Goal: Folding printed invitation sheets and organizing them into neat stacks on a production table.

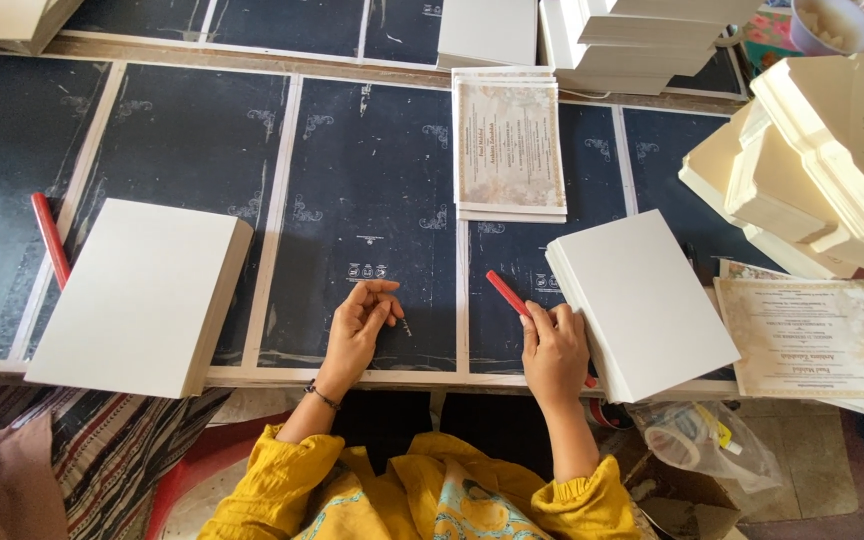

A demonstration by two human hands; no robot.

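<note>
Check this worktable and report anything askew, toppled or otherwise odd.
The cream card stacks at the far right lean and fan out unevenly, as if slumping. The white stack at left sits skewed to the table edge. The right hand holds a red stick; the left hand pinches something too small to identify.

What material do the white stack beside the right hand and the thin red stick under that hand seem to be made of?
White rectangular stack by the right hand: probably matte card or thick paper; thin layered sheet edges show, with no shine. Thin red stick: possibly smooth plastic or painted wood; uniform colour, material uncertain.
</note>
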